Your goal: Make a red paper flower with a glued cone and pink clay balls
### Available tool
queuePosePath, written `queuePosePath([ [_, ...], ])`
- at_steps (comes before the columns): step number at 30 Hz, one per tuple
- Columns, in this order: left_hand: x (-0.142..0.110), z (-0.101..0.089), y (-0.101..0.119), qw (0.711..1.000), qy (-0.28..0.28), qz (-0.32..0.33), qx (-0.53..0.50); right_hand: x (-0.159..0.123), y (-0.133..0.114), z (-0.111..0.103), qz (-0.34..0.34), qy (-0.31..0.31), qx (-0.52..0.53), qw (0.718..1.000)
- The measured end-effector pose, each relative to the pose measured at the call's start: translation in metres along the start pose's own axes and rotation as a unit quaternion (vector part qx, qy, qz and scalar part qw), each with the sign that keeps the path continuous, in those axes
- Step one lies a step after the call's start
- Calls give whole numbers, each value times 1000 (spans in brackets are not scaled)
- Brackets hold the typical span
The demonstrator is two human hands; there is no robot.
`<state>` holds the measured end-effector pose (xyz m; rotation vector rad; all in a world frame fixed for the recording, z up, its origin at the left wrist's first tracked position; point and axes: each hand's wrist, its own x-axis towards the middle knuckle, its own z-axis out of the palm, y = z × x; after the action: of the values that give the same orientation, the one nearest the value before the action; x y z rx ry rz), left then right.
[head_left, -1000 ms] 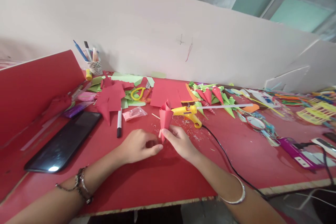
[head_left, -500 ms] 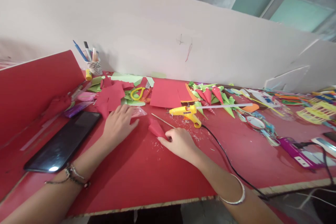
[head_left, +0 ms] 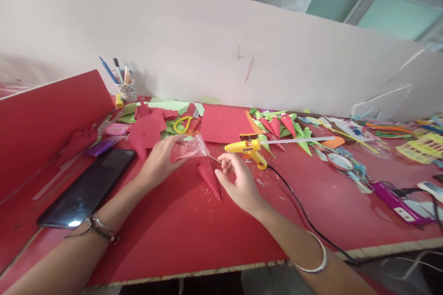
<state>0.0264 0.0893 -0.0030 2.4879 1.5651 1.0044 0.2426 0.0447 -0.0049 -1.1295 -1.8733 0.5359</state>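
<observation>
My left hand point(head_left: 162, 159) grips a clear plastic bag point(head_left: 194, 147), raised a little off the red table. Between the thumb and fingers of my right hand point(head_left: 238, 182) is the end of a thin wooden stick point(head_left: 213, 159), whose other end meets the bag. On the table between my hands lies a red paper cone point(head_left: 209, 178), its tip toward me, touched by neither hand. Just beyond my right hand rests a yellow glue gun point(head_left: 247, 150) with a clear glue stick point(head_left: 297, 139) in its back.
A black phone point(head_left: 88, 186) lies by my left forearm. Red paper sheets point(head_left: 221, 124), paper scraps and a pen cup point(head_left: 126, 90) stand along the white wall. Several finished cones point(head_left: 275, 125) lie at the back. The glue gun's black cord point(head_left: 297, 200) runs past a purple power strip point(head_left: 391, 200).
My right hand has let go of the red cone and taken hold of the wooden stick. My left hand has picked up the plastic bag and moved it right, toward the stick.
</observation>
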Motion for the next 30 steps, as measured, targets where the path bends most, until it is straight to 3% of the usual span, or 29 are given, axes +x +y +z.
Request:
queuePosePath([
  [2,-3,0,9,998,-14,26,-50,0,-3,0,-17,13,58,998],
  [6,-11,3,16,993,-24,82,-82,0,-8,-2,-21,-19,89,996],
  [12,-13,5,14,992,17,102,-75,-2,-5,1,41,-17,213,976],
  [17,-13,3,18,991,8,113,-65,-1,0,5,85,-46,284,954],
  [22,-14,1,21,987,-6,143,-76,1,-3,2,86,-84,278,953],
  [27,-14,-1,26,981,-28,171,-86,-2,-8,1,24,-150,239,959],
  [30,-14,-2,30,977,-33,186,-97,-4,-11,0,-19,-156,187,970],
])
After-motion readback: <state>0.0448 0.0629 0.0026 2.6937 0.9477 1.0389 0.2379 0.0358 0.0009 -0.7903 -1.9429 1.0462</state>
